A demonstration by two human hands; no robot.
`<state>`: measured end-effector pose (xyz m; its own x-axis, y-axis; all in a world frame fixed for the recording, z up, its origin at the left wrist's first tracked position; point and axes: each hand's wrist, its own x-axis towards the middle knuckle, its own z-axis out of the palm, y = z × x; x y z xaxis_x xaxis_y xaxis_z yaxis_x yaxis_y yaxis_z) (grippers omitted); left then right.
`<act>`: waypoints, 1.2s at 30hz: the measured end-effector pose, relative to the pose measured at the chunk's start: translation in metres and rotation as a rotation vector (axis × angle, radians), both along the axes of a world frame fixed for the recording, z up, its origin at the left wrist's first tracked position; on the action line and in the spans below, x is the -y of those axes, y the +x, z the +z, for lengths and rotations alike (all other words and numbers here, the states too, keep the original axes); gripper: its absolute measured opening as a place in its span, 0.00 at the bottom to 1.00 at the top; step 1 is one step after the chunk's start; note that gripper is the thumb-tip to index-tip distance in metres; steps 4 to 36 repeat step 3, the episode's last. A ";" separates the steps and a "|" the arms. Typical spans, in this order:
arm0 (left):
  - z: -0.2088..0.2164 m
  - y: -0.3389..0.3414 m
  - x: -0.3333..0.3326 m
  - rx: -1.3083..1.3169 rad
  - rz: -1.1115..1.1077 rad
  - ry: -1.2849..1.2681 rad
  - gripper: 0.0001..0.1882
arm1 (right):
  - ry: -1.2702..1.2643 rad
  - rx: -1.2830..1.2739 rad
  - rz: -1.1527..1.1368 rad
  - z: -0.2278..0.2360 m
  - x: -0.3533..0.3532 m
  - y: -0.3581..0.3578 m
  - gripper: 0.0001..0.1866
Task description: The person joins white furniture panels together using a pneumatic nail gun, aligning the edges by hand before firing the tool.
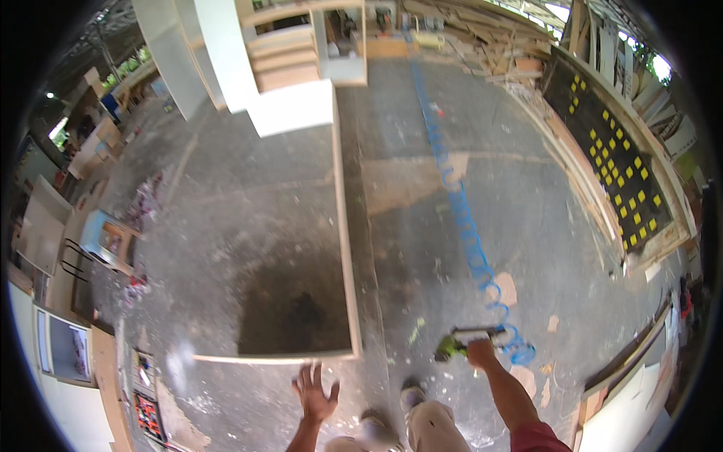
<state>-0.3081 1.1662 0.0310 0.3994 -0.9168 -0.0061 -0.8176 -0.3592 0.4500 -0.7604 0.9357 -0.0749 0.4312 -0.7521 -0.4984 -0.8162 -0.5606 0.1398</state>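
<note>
In my right hand (480, 352) is a green and black nail gun (449, 346), held low over the floor to the right of my feet. A blue coiled air hose (473, 241) runs from the far end of the floor to beside the gun. My left hand (317, 399) is open, fingers spread, just below the near edge of a pale wooden frame (347, 271). Whether its fingertips touch the wood I cannot tell. The frame's long side stretches away toward a white panel (290, 109) and shelving unit.
Scrap boards (482, 41) lie heaped at the far right. A black panel with yellow squares (584, 113) leans along the right side. At left stand a light blue stool (98, 233) and a tray of red tools (148, 414). Boards (633, 399) lean at the lower right.
</note>
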 end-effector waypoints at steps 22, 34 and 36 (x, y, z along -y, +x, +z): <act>-0.006 0.050 -0.052 -0.024 0.097 0.216 0.41 | 0.006 0.040 -0.149 0.084 -0.026 -0.049 0.12; -0.006 0.050 -0.052 -0.024 0.097 0.216 0.41 | 0.006 0.040 -0.149 0.084 -0.026 -0.049 0.12; -0.006 0.050 -0.052 -0.024 0.097 0.216 0.41 | 0.006 0.040 -0.149 0.084 -0.026 -0.049 0.12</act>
